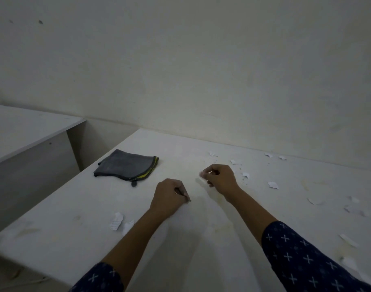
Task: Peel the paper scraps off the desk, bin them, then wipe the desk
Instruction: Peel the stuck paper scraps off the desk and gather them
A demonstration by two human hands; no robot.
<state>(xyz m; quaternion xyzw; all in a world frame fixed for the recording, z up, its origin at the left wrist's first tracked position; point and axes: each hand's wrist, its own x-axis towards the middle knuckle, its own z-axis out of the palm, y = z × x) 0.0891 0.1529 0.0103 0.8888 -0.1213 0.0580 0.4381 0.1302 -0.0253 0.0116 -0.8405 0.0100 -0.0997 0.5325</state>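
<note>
White paper, one small crumpled scrap (202, 174), sits pinched between the thumb and forefinger of my right hand (220, 178), whose other fingers are curled under. The scrap is just above the desk (180, 249), and it is too small for me to tell which way it points. My left hand (170, 194) is closed round one thin dark tool (183, 194); what kind of tool I cannot tell. Its long axis slants from my knuckles down to the right, and its tip meets the desktop just short of my right wrist. Both hands are near each other but apart, in the middle of the desk.

Two sleeves (302, 256), dark blue with white crosses, cover my forearms at the near edge.

Beside my left forearm lie two larger pieces (116, 221), side by side and curling up at their edges. To the right of my right hand I count at least ten loose scraps (273, 185), scattered from the back edge to the near right corner, pointing every which way.

One grey cloth (123, 165) lies folded flat on the far left of the desk, its yellow-green edge facing my hands.

A second desk (22, 131) stands to the left, against the pale wall (201, 60).
</note>
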